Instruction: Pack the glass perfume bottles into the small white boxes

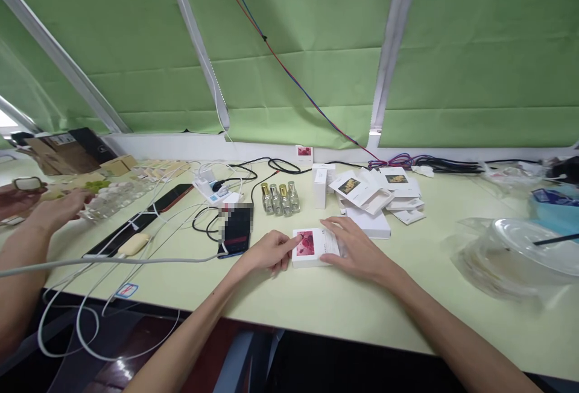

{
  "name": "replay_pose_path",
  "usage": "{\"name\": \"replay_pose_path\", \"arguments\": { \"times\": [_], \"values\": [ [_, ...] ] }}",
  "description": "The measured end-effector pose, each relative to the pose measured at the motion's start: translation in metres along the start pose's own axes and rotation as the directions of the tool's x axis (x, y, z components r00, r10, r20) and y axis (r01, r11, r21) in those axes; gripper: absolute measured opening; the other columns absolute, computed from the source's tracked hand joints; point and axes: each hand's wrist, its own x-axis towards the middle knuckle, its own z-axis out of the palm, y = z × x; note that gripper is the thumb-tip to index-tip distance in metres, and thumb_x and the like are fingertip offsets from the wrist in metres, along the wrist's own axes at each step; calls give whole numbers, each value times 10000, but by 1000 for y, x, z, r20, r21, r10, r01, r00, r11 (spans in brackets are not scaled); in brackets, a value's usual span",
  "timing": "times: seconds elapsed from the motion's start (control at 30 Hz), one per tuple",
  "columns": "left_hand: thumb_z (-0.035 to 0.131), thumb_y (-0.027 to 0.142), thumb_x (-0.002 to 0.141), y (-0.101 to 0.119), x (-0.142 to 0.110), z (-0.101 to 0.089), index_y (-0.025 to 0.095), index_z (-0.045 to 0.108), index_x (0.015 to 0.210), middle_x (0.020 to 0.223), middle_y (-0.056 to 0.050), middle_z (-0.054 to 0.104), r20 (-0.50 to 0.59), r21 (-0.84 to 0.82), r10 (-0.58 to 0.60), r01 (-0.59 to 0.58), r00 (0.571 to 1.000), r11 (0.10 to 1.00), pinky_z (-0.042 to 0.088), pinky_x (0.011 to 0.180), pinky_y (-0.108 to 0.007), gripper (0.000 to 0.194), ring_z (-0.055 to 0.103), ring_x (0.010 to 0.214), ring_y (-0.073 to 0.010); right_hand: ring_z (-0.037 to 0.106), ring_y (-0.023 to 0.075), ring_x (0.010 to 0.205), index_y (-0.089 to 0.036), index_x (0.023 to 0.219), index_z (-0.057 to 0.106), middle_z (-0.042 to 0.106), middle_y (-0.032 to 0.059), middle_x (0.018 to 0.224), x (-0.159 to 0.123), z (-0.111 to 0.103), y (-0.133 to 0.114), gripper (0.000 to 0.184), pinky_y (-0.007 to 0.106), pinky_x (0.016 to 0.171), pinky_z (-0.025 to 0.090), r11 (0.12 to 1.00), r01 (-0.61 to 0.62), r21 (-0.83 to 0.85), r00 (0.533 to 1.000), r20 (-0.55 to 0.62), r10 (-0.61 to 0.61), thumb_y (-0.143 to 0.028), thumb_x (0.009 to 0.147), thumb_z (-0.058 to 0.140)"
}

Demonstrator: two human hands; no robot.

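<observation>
A small white box (315,247) with a pink-red flower picture lies on the table in front of me. My left hand (271,251) grips its left end, thumb on top and fingers curled at the side. At the other end, my right hand (355,248) holds the box between thumb and fingers. Just beyond stand several small glass bottles (283,200) with gold and silver caps. To their right a white box (320,187) stands upright, beside a pile of flat white cartons (362,191) with yellow flower pictures.
A phone (237,230) lies left of my hands, near a white power strip (217,191) and tangled white cables. At far left, a co-worker's hands (63,206) are among small bottles (113,197). A lidded plastic tub (515,254) stands at right.
</observation>
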Motion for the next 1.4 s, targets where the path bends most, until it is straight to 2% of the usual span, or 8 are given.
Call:
{"name": "replay_pose_path", "arguments": {
  "times": [0.1, 0.2, 0.37, 0.7, 0.93, 1.1, 1.27, 1.4],
  "values": [
    [417, 853, 804, 3, -1, 2, 175, 535, 689, 509, -13, 595, -8, 32, 27, -27, 1000, 999, 317, 383, -223, 697, 468, 349, -97, 417, 306, 1406, -193, 1531, 380, 474, 158, 1505, -2, 4, 1, 750, 486, 1154, 374, 999, 16, 31, 992, 125, -20, -545, 910, 609],
    [434, 846, 802, 6, 1, 5, 169, 561, 725, 530, -7, 596, 3, 3, 57, -57, 998, 998, 328, 399, -223, 693, 463, 372, -94, 435, 323, 1373, -164, 1550, 338, 479, 177, 1469, -2, 6, 2, 834, 488, 1140, 388, 1000, -5, 30, 989, 148, 0, -515, 869, 669],
    [528, 827, 764, 6, 9, 9, 167, 538, 697, 539, 0, 587, -37, -62, 66, -68, 997, 996, 334, 406, -224, 664, 505, 397, -106, 489, 317, 1284, -135, 1540, 337, 494, 179, 1389, -2, 6, 1, 832, 485, 1102, 425, 998, -57, 36, 994, 99, 54, -410, 847, 704],
    [559, 834, 729, 8, 11, 5, 162, 557, 691, 517, -1, 585, 0, -94, 61, -61, 998, 994, 335, 406, -221, 673, 475, 383, -94, 426, 327, 1336, -154, 1501, 364, 446, 185, 1405, -1, 9, 0, 793, 494, 1121, 415, 997, 30, 66, 1000, -4, -30, -322, 821, 736],
    [618, 750, 771, 2, 18, 0, 178, 555, 731, 523, 46, 506, -8, -206, 147, -145, 989, 968, 195, 359, -217, 578, 368, 347, -58, 415, 332, 1352, -190, 1494, 367, 429, 174, 1414, -2, 11, 2, 771, 513, 1131, 405, 997, 24, 80, 1000, -21, -22, -329, 829, 732],
    [639, 716, 782, 5, 18, 1, 174, 561, 694, 487, 53, 445, -51, -187, 209, -215, 977, 959, 159, 404, -227, 555, 319, 381, -58, 421, 326, 1339, -194, 1500, 356, 423, 170, 1401, -1, 11, 0, 776, 497, 1120, 418, 997, 4, 83, 1000, -13, -3, -322, 831, 727],
    [709, 689, 734, 8, 17, 3, 153, 589, 687, 498, 55, 402, -59, -254, 160, -169, 985, 952, 116, 452, -245, 551, 273, 434, -56, 414, 324, 1346, -209, 1507, 348, 425, 160, 1397, -1, 12, 0, 800, 496, 1120, 416, 995, 3, 101, 1000, 0, -3, -344, 823, 740],
    [809, 638, 635, 12, 16, 6, 151, 553, 613, 521, 68, 350, -139, -355, 78, -124, 987, 927, 57, 474, -263, 550, 188, 463, -43, 423, 313, 1345, -202, 1523, 323, 418, 160, 1410, 0, 13, -1, 832, 477, 1116, 424, 990, -16, 143, 1000, 23, 13, -390, 827, 738]
  ]
}}
